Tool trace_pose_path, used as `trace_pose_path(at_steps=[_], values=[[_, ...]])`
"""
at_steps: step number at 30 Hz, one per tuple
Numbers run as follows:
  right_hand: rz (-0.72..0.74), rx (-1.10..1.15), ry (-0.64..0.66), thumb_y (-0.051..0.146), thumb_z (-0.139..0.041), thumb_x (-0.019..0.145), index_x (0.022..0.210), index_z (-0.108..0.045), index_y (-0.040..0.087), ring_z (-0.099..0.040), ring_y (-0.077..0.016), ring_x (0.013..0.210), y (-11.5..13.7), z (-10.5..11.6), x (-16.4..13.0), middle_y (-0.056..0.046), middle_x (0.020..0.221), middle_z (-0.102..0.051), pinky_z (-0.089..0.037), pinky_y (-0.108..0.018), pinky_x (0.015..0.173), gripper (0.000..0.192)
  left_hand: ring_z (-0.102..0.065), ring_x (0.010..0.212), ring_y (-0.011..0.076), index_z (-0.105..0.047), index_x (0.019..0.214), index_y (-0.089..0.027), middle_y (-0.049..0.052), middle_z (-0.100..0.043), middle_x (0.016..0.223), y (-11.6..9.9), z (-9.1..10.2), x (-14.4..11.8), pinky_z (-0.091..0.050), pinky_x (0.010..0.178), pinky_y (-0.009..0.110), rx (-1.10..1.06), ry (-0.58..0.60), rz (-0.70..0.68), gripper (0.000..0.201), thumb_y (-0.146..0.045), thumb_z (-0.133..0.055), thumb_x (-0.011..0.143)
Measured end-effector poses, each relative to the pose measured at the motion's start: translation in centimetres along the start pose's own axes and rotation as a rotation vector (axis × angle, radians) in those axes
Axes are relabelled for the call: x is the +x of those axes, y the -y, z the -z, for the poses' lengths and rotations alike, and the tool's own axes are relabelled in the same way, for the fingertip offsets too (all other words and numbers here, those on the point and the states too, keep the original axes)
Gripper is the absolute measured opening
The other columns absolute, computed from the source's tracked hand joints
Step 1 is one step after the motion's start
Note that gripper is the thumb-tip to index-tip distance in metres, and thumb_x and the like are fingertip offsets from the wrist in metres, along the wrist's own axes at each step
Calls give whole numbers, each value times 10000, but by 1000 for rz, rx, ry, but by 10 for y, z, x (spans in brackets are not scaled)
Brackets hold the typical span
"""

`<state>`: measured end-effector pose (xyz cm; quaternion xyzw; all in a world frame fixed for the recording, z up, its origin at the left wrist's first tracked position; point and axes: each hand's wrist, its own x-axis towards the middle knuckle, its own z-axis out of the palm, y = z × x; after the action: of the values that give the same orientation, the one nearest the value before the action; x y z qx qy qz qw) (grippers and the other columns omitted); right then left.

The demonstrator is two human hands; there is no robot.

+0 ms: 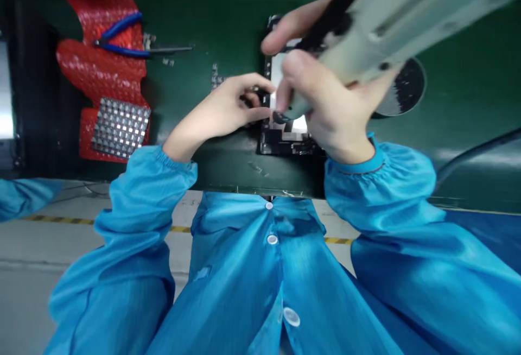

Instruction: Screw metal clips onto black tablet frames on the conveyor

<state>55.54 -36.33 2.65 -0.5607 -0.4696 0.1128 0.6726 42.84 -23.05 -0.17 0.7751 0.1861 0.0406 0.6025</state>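
My right hand (337,100) is wrapped round a pale electric screwdriver (366,45), blurred and close to the camera, its dark tip pointing down at an opened flat black electronic device (271,146). White and silvery panels show inside the device's frame. My left hand (228,102) lies at the device's left edge, fingers curled, thumb and forefinger closing near the screwdriver tip. Small dark bits show between those fingers, too unclear to name. Another finger (285,29) reaches over the device's far side from behind the screwdriver; whose it is I cannot tell.
To the left lies red bubble wrap (77,67) with blue-handled pliers (122,48) and a grid of small metallic pieces (121,128). A round dark dish (409,89) with grey pieces sits right. A black cable (476,154) crosses the right side of the green table (220,165).
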Motion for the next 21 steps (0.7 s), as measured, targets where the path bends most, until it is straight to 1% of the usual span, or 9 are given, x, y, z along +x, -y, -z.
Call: trace_pose_path(at_steps=[2,3,6,10,13,15,17,19,21], values=[[109,104,-75,527,-659,997,1343,-371,129,-595,60,690,0,30,8,57,1128,-657,-488,-81,557,601,-725,763,192,-768,1437,-226,36,-766,962,3,6,-10,-613,727,319,47,5,2,435,-192,-815,1006],[134,124,-134,476,-688,988,1283,-423,111,-570,53,658,-2,47,11,51,1098,-654,-443,-97,517,538,-725,761,197,-744,1475,-220,53,-768,1002,2,5,-17,-619,725,335,114,-58,6,440,-220,-781,1036],[119,105,-352,484,-864,843,1231,-469,97,-515,2,596,-15,103,16,20,1009,-623,-362,-210,470,676,-755,964,255,-752,1407,-202,113,-767,1194,-13,-23,-45,-649,871,404,451,-216,-186,321,-238,-746,1088],[88,65,-561,363,-840,837,1271,-460,118,-402,15,533,-31,160,17,26,1046,-616,-286,-231,487,626,-743,1214,339,-653,1559,-205,164,-741,1438,-32,-77,-58,-633,979,463,953,63,-524,435,-214,-707,1128],[54,23,-637,314,-780,866,1309,-484,136,-431,8,564,-35,180,15,32,1067,-621,-325,-223,535,562,-733,1176,374,-622,1609,-142,217,-716,1477,-32,-75,-15,-605,891,479,1137,21,-453,472,-209,-640,1142],[68,29,-612,400,-878,806,1287,-515,138,-464,7,600,-37,186,13,38,1018,-608,-343,-216,533,657,-698,1169,381,-640,1586,-157,200,-703,1465,-29,-47,35,-576,902,488,1126,-83,-306,480,-162,-660,1106],[117,49,-550,459,-938,749,1239,-523,129,-500,13,634,-41,189,13,38,987,-592,-347,-191,514,723,-646,1167,341,-709,1430,-192,132,-699,1410,-30,-9,89,-534,1043,490,1035,-242,-149,439,-82,-765,1008],[176,60,-504,434,-919,777,1190,-496,115,-527,7,638,-45,189,14,28,973,-580,-326,-159,483,672,-596,1183,295,-687,1415,-182,92,-678,1417,-38,20,138,-457,1173,507,948,-348,-130,532,52,-754,941],[207,61,-459,391,-866,828,1151,-467,108,-542,-18,622,-48,187,14,15,941,-570,-306,-149,451,586,-554,1241,255,-657,1447,-164,89,-638,1494,-48,28,178,-406,1222,473,910,-380,-179,623,153,-703,912]])
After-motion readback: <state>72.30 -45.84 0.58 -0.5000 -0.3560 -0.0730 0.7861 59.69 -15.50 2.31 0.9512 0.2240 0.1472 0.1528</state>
